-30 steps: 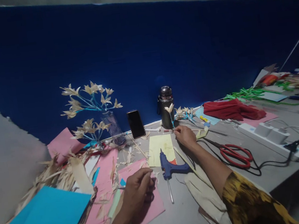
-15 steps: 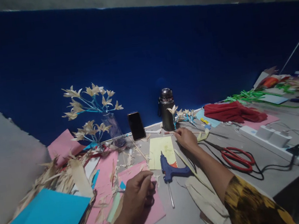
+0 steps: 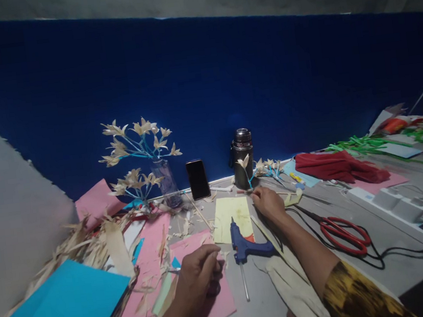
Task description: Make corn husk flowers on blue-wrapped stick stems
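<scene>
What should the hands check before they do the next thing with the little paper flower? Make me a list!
1. Right hand pinches small flower by its stem: ok.
2. Flower clear of flask: cannot tell, they overlap.
3. Left hand rests on pink paper: ok.
4. Anything inside its curled fingers: cannot tell.
5. Glue gun lies between both hands: ok.
6. Scissors lie apart from both hands: ok.

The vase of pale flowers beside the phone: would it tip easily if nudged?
Probably yes: the vase is narrow and tall, and its flower sprays spread far wider than its base, so it looks top-heavy. Those sprays seem thin and dry, likely fragile if knocked.
</scene>
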Available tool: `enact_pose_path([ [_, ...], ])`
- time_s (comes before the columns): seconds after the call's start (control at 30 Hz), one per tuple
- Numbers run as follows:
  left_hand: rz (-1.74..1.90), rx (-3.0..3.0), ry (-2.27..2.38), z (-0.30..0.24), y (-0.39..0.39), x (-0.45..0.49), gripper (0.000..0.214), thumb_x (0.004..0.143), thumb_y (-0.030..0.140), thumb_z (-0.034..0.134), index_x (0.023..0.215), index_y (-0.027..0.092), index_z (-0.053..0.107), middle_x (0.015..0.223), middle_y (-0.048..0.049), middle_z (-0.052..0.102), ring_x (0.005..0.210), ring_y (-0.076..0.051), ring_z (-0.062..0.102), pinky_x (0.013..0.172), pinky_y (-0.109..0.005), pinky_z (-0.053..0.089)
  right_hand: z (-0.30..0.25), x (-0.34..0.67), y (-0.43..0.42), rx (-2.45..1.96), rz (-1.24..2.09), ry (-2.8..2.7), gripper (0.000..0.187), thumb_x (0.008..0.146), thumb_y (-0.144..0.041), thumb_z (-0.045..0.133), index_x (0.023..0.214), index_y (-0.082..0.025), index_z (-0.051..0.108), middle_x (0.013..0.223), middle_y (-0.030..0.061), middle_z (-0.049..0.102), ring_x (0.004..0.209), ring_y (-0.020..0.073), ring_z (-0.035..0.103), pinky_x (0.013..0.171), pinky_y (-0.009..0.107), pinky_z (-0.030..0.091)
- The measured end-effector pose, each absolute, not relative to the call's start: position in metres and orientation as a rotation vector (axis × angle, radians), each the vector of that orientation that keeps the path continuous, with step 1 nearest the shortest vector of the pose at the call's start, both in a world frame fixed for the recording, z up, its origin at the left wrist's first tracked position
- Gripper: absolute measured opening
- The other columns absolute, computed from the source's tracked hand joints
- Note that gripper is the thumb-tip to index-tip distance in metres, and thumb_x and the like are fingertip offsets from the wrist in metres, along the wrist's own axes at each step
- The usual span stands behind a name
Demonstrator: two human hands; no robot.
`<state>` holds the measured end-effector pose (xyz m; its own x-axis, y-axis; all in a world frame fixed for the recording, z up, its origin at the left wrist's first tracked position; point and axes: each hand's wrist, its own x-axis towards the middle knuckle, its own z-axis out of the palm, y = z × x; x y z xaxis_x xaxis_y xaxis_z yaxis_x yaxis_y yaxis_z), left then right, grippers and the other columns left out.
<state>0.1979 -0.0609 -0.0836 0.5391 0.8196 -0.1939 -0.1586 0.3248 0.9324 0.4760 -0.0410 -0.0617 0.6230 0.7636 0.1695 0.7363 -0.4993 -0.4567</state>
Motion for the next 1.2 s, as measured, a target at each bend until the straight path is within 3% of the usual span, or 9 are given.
enact_pose_path([
  [0.3, 0.770, 1.086, 0.791, -0.082, -0.059, 0.197, 0.033, 0.078, 0.046, 0.076, 0.092, 0.017, 0.067, 0.061, 0.0025, 0.050, 0.051, -0.008, 0.042, 0.042, -0.016, 0.021, -0.058, 0.478, -0.043, -2.337, 0.067, -1.157, 0.022, 0.088, -0.041, 0.061, 0.081, -0.025, 0.074, 0.083, 0.0058, 0.075, 0.081, 0.0241, 0.068, 0.066, 0.030, 0.040],
  [0.5, 0.885, 1.169, 0.858, -0.075, -0.060, 0.197, 0.030, 0.080, 0.044, 0.072, 0.093, 0.018, 0.069, 0.061, -0.0001, 0.055, 0.053, -0.014, 0.055, 0.039, -0.018, 0.032, -0.044, 0.482, -0.049, -2.319, -0.097, -1.015, 0.032, 0.096, -0.045, 0.049, 0.101, -0.026, 0.073, 0.098, 0.0073, 0.075, 0.088, 0.0243, 0.065, 0.070, 0.031, 0.040],
  [0.67, 1.068, 1.267, 0.959, -0.064, -0.050, 0.197, 0.021, 0.077, 0.036, 0.074, 0.082, 0.016, 0.070, 0.056, 0.0008, 0.057, 0.050, -0.013, 0.057, 0.044, -0.021, 0.044, -0.043, 0.478, -0.049, -2.116, -0.189, -1.067, 0.027, 0.093, -0.037, 0.052, 0.081, -0.022, 0.071, 0.080, 0.0052, 0.072, 0.078, 0.0215, 0.061, 0.067, 0.029, 0.037],
  [0.77, 1.175, 1.309, 1.025, -0.054, -0.040, 0.191, 0.018, 0.079, 0.033, 0.072, 0.082, 0.015, 0.069, 0.058, 0.0013, 0.059, 0.042, -0.009, 0.049, 0.040, -0.021, 0.042, -0.042, 0.473, -0.051, -2.072, -0.157, -1.112, 0.038, 0.097, -0.037, 0.044, 0.070, -0.021, 0.065, 0.070, 0.0049, 0.068, 0.072, 0.0201, 0.059, 0.066, 0.028, 0.035],
  [0.93, 1.346, 1.322, 0.993, -0.052, -0.020, 0.179, 0.018, 0.085, 0.034, 0.066, 0.084, 0.016, 0.064, 0.058, 0.0012, 0.063, 0.042, -0.008, 0.049, 0.041, -0.018, 0.040, -0.040, 0.467, -0.052, -2.029, -0.142, -1.154, 0.055, 0.102, -0.046, 0.034, 0.060, -0.021, 0.059, 0.063, 0.0054, 0.065, 0.065, 0.0191, 0.058, 0.064, 0.029, 0.035],
  [1.07, 1.428, 1.275, 0.897, -0.056, -0.010, 0.175, 0.023, 0.089, 0.039, 0.062, 0.086, 0.016, 0.060, 0.059, 0.0000, 0.066, 0.041, -0.008, 0.050, 0.043, -0.018, 0.038, -0.044, 0.462, -0.052, -1.974, -0.138, -1.237, 0.053, 0.101, -0.045, 0.040, 0.058, -0.021, 0.059, 0.062, 0.0049, 0.067, 0.065, 0.0187, 0.058, 0.066, 0.029, 0.036],
  [1.2, 1.478, 1.204, 0.830, -0.040, -0.006, 0.170, 0.019, 0.085, 0.032, 0.067, 0.085, 0.014, 0.063, 0.060, 0.0000, 0.065, 0.043, -0.008, 0.050, 0.044, -0.018, 0.037, -0.051, 0.456, -0.051, -1.981, -0.189, -1.296, 0.046, 0.097, -0.045, 0.048, 0.062, -0.020, 0.063, 0.067, 0.0053, 0.070, 0.069, 0.0192, 0.060, 0.066, 0.028, 0.034],
])
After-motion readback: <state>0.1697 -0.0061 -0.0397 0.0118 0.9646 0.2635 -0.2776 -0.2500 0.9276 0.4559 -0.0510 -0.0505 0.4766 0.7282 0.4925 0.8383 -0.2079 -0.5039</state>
